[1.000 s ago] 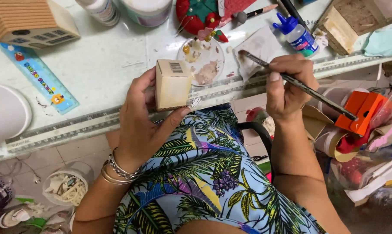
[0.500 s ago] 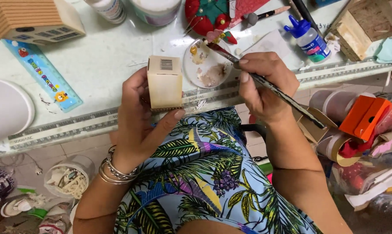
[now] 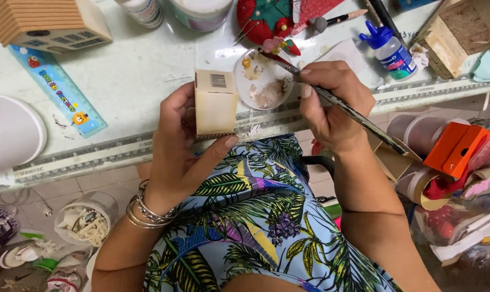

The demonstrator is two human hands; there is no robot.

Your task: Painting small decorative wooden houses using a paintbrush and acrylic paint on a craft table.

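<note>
Head view, the only one. The left hand is gripping a small pale wooden box — fingers wrapped behind it, thumb lying under its lower edge, grip closed firmly around the body. The box is standing upright at the near edge of the tabletop, its long axis running away from the person, a small label on the top face.

The right hand is pinching a thin paintbrush, grip closed on the shaft near the front end. The brush is lying on a diagonal: handle trailing down and to the right past the wrist, tip pointing up and to the left. The tip is reaching the far rim of a small round paint dish, smeared with tan and yellow paint.

Key relation — the dish is sitting just beside the box, on its right, between the two hands; the brush tip is over the dish, apart from the box. The right hand is nearer the dish; the box lies to the left of the brush tip.

Around: a blue ruler, a glue bottle with blue cap, a red pincushion.
</note>
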